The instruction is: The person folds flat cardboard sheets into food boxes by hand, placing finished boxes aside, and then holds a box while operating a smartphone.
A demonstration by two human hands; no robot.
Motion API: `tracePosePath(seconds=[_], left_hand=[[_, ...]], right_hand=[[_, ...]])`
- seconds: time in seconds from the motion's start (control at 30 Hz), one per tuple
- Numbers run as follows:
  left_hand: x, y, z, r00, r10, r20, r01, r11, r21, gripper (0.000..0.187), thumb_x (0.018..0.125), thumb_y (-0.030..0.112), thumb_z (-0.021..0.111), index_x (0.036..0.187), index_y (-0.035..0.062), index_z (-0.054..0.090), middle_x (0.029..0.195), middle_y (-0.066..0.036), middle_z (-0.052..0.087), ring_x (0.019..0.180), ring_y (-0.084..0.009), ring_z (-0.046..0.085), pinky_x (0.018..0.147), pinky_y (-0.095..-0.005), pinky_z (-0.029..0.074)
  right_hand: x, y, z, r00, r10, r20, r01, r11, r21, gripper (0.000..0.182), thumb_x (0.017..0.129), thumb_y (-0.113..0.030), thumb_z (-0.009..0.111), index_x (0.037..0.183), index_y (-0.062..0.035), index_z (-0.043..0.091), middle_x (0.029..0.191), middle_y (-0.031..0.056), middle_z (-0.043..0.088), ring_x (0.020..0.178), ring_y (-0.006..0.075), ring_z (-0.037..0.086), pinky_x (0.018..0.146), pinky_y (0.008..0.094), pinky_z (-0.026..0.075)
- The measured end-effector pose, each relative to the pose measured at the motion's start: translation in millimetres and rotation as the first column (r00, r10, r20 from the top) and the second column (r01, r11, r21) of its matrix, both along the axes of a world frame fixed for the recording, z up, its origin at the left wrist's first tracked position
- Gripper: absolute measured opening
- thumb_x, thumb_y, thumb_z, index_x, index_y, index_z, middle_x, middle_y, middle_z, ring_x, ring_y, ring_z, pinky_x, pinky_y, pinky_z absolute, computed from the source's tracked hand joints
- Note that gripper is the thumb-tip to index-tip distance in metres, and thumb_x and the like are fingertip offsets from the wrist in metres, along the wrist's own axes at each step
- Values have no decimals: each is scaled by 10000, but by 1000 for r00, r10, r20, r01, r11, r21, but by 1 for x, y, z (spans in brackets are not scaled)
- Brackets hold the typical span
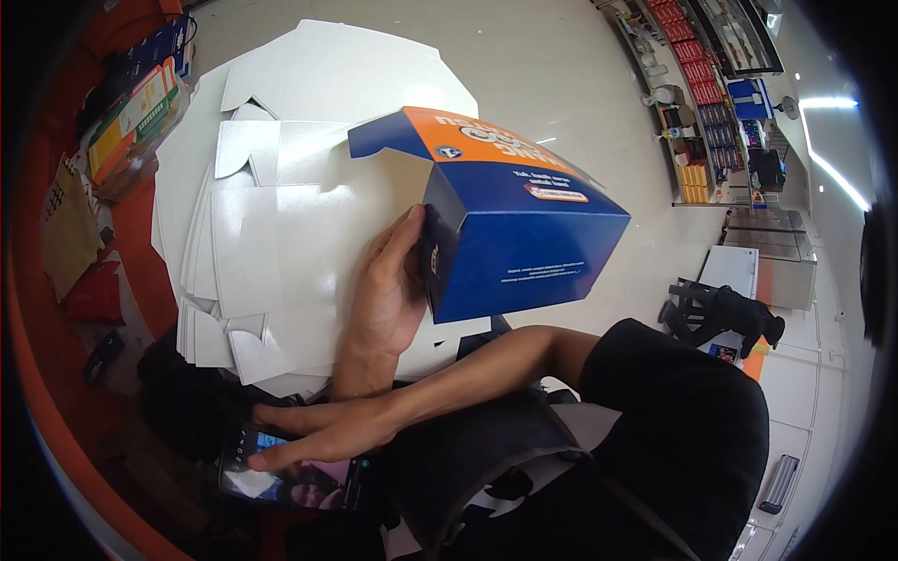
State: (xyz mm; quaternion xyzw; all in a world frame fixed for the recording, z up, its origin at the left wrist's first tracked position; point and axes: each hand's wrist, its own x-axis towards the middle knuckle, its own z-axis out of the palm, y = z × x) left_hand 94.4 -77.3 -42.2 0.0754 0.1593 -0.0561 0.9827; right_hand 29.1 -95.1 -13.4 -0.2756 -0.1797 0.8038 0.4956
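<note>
My left hand (pixel 388 290) is closed on the lower left edge of a blue and orange cardboard box (pixel 524 262), with the thumb on its side and the other fingers partly hidden. The box is folded into shape and held tilted, its left end open with a flap sticking out. My right hand (pixel 327 430) reaches across below the left forearm, fingers apart, one fingertip on the lit screen of a phone (pixel 299 481). Beside the box, flat white cardboard pieces (pixel 271 234) lie stacked and overlapping on a white surface.
Packages (pixel 140 122) and a brown paper item (pixel 70 229) lie on an orange surface at the left. Shelves with red boxes (pixel 687 61) stand at the upper right. Farther right is a black chair (pixel 697 309) with dark items on it.
</note>
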Motion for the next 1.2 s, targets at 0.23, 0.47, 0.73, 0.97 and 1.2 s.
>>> tracePosePath(seconds=[0.23, 0.47, 0.73, 0.97, 1.2], left_hand=[[1, 1, 7, 999, 27, 43, -29, 998, 62, 304, 1047, 251, 536, 1212, 14, 628, 1118, -35, 678, 1013, -94, 620, 900, -266, 488], [1, 1, 8, 998, 35, 46, -37, 998, 58, 314, 1046, 256, 538, 1222, 12, 628, 1124, -33, 680, 1013, -96, 621, 913, -268, 482], [0, 1, 7, 997, 39, 62, -42, 998, 54, 305, 1050, 247, 531, 1225, 18, 630, 1119, -35, 681, 1012, -95, 623, 911, -270, 483], [0, 1, 7, 998, 39, 52, -42, 998, 54, 286, 1049, 247, 533, 1203, 31, 637, 1096, -21, 684, 975, -86, 629, 880, -260, 494], [1, 0, 12, 999, 46, 14, -47, 997, 61, 270, 1045, 247, 541, 1194, 46, 644, 1082, -10, 683, 958, -82, 630, 854, -256, 503]], right_hand=[[8, -3, 3, 960, 150, 237, -155, 988, 3, 1000, 976, -721, 328, 1540, 72, 98, 1580, 255, 206, 1505, 349, 154, 1209, 395, 174], [11, -2, 7, 971, 160, 178, -157, 987, -30, 1021, 969, -730, 316, 1573, 28, -4, 1648, 237, 37, 1537, 341, 7, 1238, 394, 86], [8, -3, 3, 974, 160, 161, -157, 987, -31, 1018, 970, -726, 325, 1572, 31, 4, 1644, 240, 60, 1535, 352, 14, 1235, 399, 96], [7, -3, 2, 974, 150, 171, -147, 989, -30, 978, 983, -703, 333, 1574, 18, 38, 1628, 251, 116, 1531, 350, 69, 1229, 385, 126], [9, -3, 5, 965, 168, 204, -162, 986, -47, 968, 991, -695, 323, 1577, 14, 23, 1639, 235, 104, 1534, 342, 54, 1233, 375, 112]])
